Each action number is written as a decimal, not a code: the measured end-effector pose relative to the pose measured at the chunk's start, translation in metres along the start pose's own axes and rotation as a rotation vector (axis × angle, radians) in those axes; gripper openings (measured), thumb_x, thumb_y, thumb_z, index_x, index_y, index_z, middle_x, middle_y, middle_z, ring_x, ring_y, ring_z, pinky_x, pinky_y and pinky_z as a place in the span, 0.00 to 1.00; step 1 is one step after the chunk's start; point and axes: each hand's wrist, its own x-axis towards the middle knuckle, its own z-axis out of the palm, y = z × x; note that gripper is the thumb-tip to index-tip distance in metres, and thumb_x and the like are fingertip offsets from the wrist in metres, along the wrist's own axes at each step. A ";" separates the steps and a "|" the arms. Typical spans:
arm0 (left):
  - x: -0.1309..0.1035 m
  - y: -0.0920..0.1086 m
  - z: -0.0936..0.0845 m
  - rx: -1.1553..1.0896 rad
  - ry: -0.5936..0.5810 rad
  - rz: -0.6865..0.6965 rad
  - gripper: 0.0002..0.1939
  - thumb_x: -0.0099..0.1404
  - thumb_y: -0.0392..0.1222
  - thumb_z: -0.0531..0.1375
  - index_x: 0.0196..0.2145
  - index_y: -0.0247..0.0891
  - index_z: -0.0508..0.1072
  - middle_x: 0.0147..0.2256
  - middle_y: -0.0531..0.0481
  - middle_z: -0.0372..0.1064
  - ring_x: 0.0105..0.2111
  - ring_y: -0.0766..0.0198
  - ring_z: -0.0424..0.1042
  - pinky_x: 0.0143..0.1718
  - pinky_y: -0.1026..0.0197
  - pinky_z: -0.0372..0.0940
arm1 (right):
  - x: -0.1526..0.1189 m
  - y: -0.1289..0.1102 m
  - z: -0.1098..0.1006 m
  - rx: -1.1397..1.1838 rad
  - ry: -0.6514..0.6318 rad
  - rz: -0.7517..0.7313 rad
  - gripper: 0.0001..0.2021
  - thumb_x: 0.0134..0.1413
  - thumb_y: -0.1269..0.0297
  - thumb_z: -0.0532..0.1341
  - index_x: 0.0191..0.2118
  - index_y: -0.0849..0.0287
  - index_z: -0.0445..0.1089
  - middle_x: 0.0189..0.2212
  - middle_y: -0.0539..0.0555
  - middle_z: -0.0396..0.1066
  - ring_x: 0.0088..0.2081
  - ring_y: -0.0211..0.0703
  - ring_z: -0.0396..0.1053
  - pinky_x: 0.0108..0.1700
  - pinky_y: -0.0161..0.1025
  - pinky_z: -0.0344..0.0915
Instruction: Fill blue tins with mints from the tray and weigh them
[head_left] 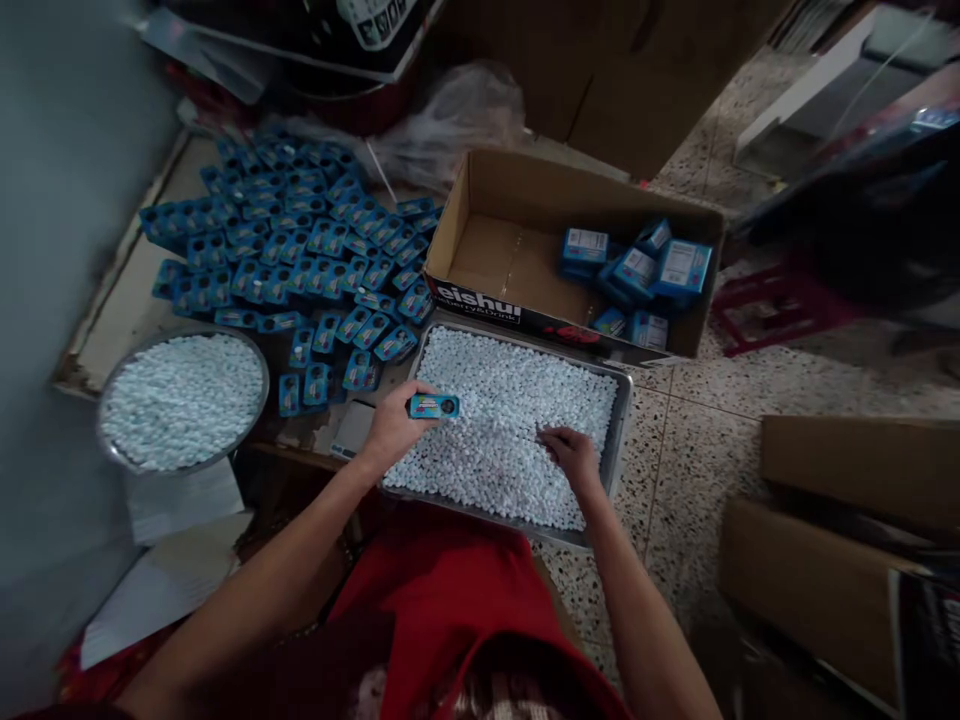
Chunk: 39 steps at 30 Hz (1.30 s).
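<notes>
Head view, metal tray, speckled floor

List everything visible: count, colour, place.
tray: 1, silver, centre
bowl: 1, silver, left
pellets: uncountable, whitish, tray and bowl
held box: 1, blue, over tray
table: 1, pale, left
small boxes: dozens, blue, table
carton: 1, brown, beyond tray
packs: several, blue, in carton
bag: 1, clear, upper centre
printed panel: 1, black, top
stool: 1, magenta, right
cardboard boxes: 2+, brown, right
papers: several, pale, lower left
garment: 1, red, bottom
left hand: 1, bare, around held box
right hand: 1, bare, at pellets
</notes>
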 end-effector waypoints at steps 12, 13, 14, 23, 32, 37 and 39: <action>-0.001 0.023 0.023 0.123 -0.049 0.162 0.16 0.52 0.32 0.67 0.41 0.41 0.77 0.41 0.49 0.77 0.46 0.52 0.75 0.49 0.55 0.66 | -0.007 -0.126 -0.027 -0.131 -0.183 -0.189 0.11 0.54 0.60 0.64 0.36 0.60 0.82 0.21 0.51 0.73 0.21 0.35 0.64 0.27 0.34 0.59; -0.001 0.022 0.024 0.127 -0.046 0.163 0.16 0.52 0.33 0.67 0.41 0.41 0.77 0.41 0.49 0.77 0.46 0.52 0.74 0.49 0.54 0.66 | -0.010 -0.138 -0.025 -0.243 -0.156 -0.261 0.10 0.55 0.64 0.62 0.36 0.60 0.82 0.23 0.52 0.75 0.23 0.37 0.66 0.29 0.35 0.60; -0.002 0.022 0.024 0.125 -0.044 0.160 0.16 0.53 0.33 0.66 0.41 0.40 0.77 0.41 0.48 0.76 0.45 0.52 0.74 0.48 0.54 0.66 | -0.014 -0.150 -0.024 -0.349 -0.130 -0.332 0.11 0.55 0.67 0.61 0.35 0.59 0.83 0.24 0.53 0.77 0.25 0.38 0.68 0.31 0.36 0.61; -0.002 0.013 0.035 -0.045 0.000 0.083 0.15 0.53 0.36 0.66 0.41 0.40 0.75 0.40 0.49 0.76 0.42 0.55 0.74 0.47 0.56 0.67 | -0.047 -0.188 -0.026 -0.570 -0.030 -0.487 0.12 0.55 0.71 0.59 0.37 0.58 0.82 0.34 0.56 0.81 0.36 0.45 0.76 0.41 0.40 0.66; -0.007 -0.017 0.034 -0.368 -0.064 -0.005 0.19 0.51 0.39 0.71 0.42 0.38 0.76 0.42 0.48 0.77 0.44 0.57 0.75 0.50 0.56 0.68 | -0.038 -0.070 -0.060 -0.025 0.083 0.019 0.23 0.52 0.50 0.67 0.43 0.66 0.81 0.24 0.53 0.74 0.21 0.39 0.67 0.24 0.35 0.63; -0.013 -0.024 0.011 -0.424 0.036 -0.041 0.20 0.51 0.43 0.72 0.42 0.38 0.75 0.44 0.47 0.78 0.44 0.57 0.77 0.52 0.55 0.69 | -0.045 -0.014 -0.068 -0.238 0.073 0.071 0.24 0.51 0.47 0.64 0.41 0.65 0.82 0.22 0.54 0.74 0.21 0.43 0.69 0.25 0.37 0.65; -0.016 -0.029 -0.004 -0.383 0.152 -0.061 0.21 0.53 0.44 0.71 0.44 0.39 0.74 0.45 0.47 0.78 0.44 0.58 0.77 0.52 0.55 0.70 | -0.048 -0.005 -0.073 -0.304 0.084 0.077 0.24 0.51 0.46 0.63 0.40 0.63 0.83 0.21 0.54 0.74 0.20 0.44 0.69 0.25 0.38 0.64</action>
